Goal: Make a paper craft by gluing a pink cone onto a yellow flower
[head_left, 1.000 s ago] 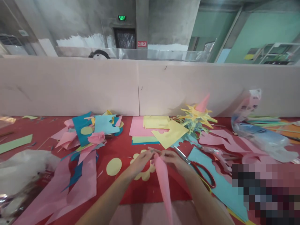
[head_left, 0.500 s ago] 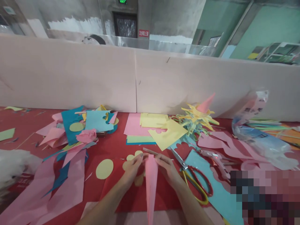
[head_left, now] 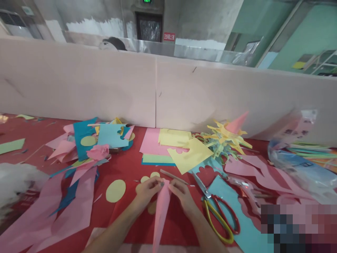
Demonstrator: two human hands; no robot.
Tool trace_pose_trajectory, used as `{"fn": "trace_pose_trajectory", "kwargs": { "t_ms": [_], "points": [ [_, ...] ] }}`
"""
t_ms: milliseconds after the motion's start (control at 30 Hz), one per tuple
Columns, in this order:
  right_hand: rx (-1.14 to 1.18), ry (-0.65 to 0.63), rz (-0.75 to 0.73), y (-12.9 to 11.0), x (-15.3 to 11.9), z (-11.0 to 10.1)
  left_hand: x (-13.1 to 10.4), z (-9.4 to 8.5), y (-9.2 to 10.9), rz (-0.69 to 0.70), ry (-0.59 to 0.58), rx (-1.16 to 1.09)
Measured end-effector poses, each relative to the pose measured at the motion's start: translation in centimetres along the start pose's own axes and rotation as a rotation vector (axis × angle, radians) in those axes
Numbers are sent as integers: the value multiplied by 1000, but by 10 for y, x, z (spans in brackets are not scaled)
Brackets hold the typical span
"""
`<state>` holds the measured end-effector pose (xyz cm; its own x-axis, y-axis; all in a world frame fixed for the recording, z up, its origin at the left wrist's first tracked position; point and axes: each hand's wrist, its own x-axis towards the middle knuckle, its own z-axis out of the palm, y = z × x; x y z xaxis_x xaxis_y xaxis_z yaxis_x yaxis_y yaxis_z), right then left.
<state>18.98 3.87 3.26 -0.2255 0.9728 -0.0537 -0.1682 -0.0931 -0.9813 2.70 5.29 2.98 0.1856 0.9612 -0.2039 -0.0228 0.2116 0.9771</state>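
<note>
Between my hands is a long pink paper cone (head_left: 162, 211), its narrow end pointing down toward me. My left hand (head_left: 149, 189) pinches its upper end from the left, and my right hand (head_left: 181, 191) pinches it from the right. Just beyond my fingers lies a thin stick (head_left: 173, 176). Partly hidden behind my left hand is a pale yellow paper flower shape (head_left: 154, 174). Scissors (head_left: 210, 200) with one red and one yellow handle rest to the right of my right hand, blades spread. A pale yellow paper oval (head_left: 116, 191) lies to the left.
Paper sheets (head_left: 147, 144) are stacked ahead. Cut scraps (head_left: 110, 135) heap at left. A yellow fringed paper piece with a pink cone (head_left: 237, 123) stands right of centre, near a glue gun (head_left: 244, 186) and a plastic bag (head_left: 300, 161). A pale partition (head_left: 105, 84) bounds the table.
The pink paper cone has turned, its narrow end swinging left and its upper end shifting slightly. Both hands still pinch it. The whole view has shifted a little.
</note>
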Motion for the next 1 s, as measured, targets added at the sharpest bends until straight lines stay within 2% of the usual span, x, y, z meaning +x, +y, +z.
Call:
{"fn": "trace_pose_trajectory", "kwargs": {
  "t_ms": [133,400,700,867,1000],
  "points": [
    [2,-18,-78,-3,-2,3,2,1,-1,43,-52,-43],
    [37,-38,-115,-6,-2,6,3,2,-1,113,1,53],
    [13,4,-155,7,-2,1,5,1,-7,312,10,164],
    [-31,50,-142,7,-2,0,10,-1,-14,333,-19,243],
    [-20,67,-156,5,-3,0,12,-2,-19,371,-51,216]
  ]
}}
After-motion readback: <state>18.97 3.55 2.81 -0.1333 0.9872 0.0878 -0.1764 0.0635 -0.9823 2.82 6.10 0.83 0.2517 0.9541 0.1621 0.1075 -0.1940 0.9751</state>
